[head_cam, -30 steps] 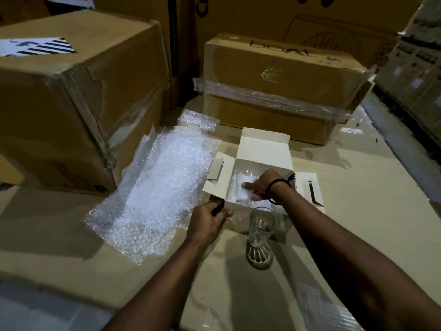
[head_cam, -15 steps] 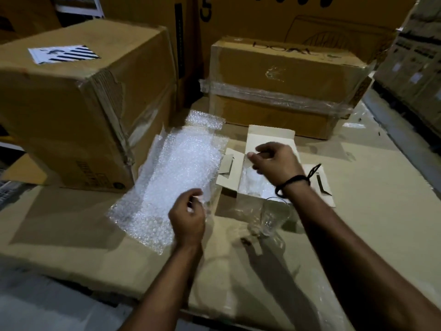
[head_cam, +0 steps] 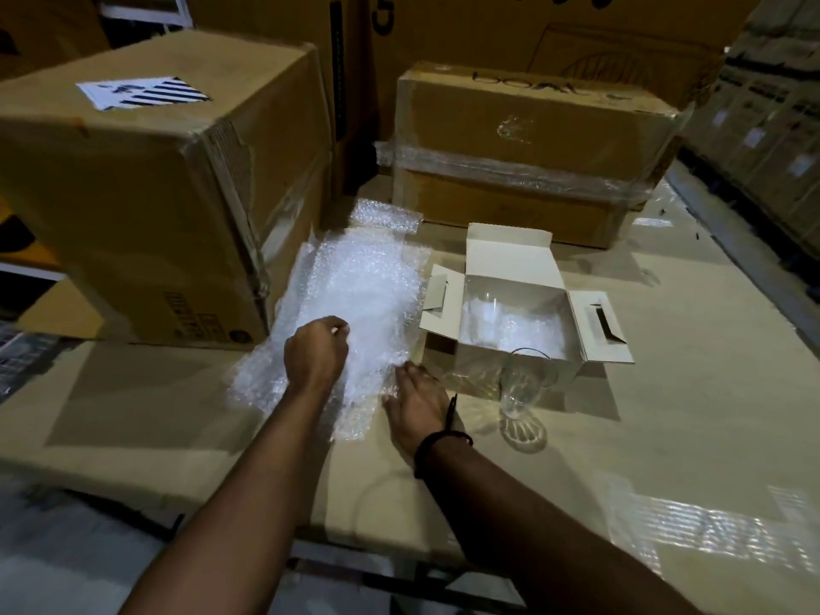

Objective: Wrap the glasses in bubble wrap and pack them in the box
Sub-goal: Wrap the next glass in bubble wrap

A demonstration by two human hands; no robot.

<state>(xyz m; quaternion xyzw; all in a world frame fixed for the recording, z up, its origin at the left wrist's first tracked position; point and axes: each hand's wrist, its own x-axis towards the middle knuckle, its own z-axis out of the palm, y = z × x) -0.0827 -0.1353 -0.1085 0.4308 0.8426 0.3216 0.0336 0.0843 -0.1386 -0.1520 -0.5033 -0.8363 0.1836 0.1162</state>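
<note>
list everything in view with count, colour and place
white box: one, white, open, mid-table
bubble wrap: one stack of sheets, clear white, left of the box
packed glass: one seen, clear, inside the box
loose glass: one, clear, upright in front of the box
cardboard cartons: two nearby, brown, back left and back right
table: one, beige, under everything
left hand: pinches the bubble wrap
right hand: flat on the wrap's near edge

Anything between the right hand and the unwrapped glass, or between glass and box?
Nothing visible. The right hand lies on the bubble wrap edge, with bare cardboard between it and the upright glass. The glass stands just before the near wall of the white box; flaps are open, though wrapped items already fill part.
</note>
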